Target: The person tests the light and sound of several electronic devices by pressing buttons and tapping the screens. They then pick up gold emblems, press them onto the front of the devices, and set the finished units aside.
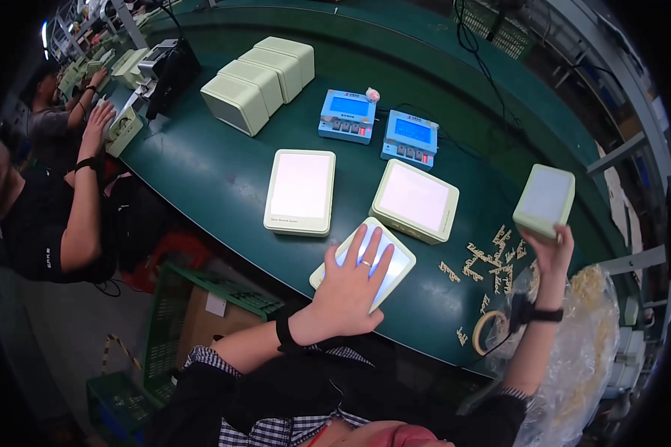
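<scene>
My left hand (348, 287) lies with spread fingers across the glowing panel of a pale green box-shaped speaker (397, 262), tilted near the table's front edge. At the right, my right hand (552, 253) grips the lower edge of another such speaker (544, 195), whose panel is greyish and dimmer. Some of those fingers are hidden behind it. Just beyond my left hand, a third speaker (414, 200) with a white-lit panel touches or nearly touches the covered one. To its left, one more lit speaker (300, 192) lies panel up.
Two blue meters (348, 115) with screens stand behind the lit speakers, left of trailing cables. Several pale green speakers (257, 88) form a row at the back left. Small wooden word-shaped cutouts (492, 261), a tape roll (490, 332) and a plastic bag (574, 357) lie right. A co-worker's arm (86, 194) reaches in left.
</scene>
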{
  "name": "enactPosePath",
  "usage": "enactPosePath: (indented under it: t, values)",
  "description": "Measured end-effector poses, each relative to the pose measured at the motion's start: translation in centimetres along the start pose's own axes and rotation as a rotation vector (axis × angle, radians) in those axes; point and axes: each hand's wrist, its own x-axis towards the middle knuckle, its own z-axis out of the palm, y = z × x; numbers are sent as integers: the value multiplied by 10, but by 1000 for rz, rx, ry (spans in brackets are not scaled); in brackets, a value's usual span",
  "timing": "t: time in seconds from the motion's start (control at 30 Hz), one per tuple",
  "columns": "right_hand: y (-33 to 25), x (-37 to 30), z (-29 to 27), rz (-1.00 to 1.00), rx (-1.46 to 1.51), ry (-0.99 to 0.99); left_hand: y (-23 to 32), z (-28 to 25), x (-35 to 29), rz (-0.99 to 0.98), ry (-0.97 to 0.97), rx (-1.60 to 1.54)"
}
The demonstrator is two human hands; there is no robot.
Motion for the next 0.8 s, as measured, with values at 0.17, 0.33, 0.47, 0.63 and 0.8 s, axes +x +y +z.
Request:
enactPosePath:
  t: [0.17,0.33,0.47,0.63,0.8]
  values:
    - [-41,131,-43,-22,-220,53,-1,-2,5,16,-14,-63]
    - [-69,190,-64,-127,-506,288,2,-4,5,1,-49,-83]
    - [-41,217,-117,-393,-1188,667,4,-5,6,15,-58,-59]
    - [-54,235,-147,-209,-1784,516,5,-6,13,32,-64,-20]
    - [-70,158,-30,-426,-1969,112,5,4,9,17,-44,-54]
